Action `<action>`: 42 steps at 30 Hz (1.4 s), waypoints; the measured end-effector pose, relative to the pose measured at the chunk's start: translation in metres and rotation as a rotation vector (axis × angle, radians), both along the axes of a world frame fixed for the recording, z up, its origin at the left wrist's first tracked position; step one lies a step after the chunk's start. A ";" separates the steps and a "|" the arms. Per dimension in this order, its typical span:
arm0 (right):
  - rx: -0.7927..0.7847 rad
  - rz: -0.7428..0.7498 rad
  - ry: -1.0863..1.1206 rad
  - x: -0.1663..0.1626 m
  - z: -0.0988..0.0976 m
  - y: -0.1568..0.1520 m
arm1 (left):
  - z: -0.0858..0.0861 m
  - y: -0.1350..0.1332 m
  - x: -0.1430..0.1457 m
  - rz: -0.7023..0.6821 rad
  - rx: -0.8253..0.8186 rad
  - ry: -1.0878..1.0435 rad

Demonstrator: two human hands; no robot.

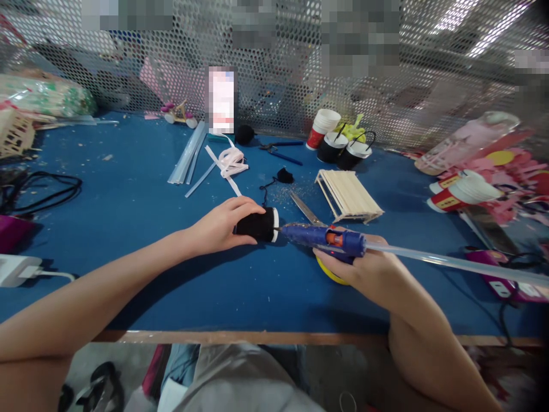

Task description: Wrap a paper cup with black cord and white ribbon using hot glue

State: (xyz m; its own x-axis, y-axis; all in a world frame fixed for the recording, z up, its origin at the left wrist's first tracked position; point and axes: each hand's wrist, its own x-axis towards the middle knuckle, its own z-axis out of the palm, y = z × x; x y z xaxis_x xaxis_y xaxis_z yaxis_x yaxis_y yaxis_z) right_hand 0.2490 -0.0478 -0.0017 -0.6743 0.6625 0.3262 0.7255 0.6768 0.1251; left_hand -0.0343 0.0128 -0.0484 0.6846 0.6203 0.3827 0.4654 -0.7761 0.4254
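We are grasping a black cup in the curled fingers of our left hand; it is lying on its side low over the desk, its white rim facing our right. In our right fingers we are gripping a blue glue gun, though we cannot tell whether the trigger is being squeezed. The gun's nozzle is meeting the rim just beside our left fingertips, so we are judging this to be the gluing step. The next move seems to be calling for a small, careful dab, with the left fingers bracing the cup and staying clear of the hot tip. White ribbon is lying just beyond our left fingers, and two black cups with handles are standing well beyond our right ones.
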 end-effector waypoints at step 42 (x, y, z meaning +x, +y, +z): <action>-0.678 -0.493 0.892 0.003 -0.001 0.038 | -0.001 -0.003 0.001 0.008 0.108 0.105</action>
State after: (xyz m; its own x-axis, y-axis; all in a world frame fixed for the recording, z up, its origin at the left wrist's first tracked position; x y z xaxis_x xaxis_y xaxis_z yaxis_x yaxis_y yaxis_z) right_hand 0.2522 -0.0099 -0.0023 -0.0198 0.9992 0.0349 0.5734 0.0399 -0.8183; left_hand -0.0334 0.0100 -0.0491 0.7196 0.5853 0.3736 0.5096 -0.8107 0.2883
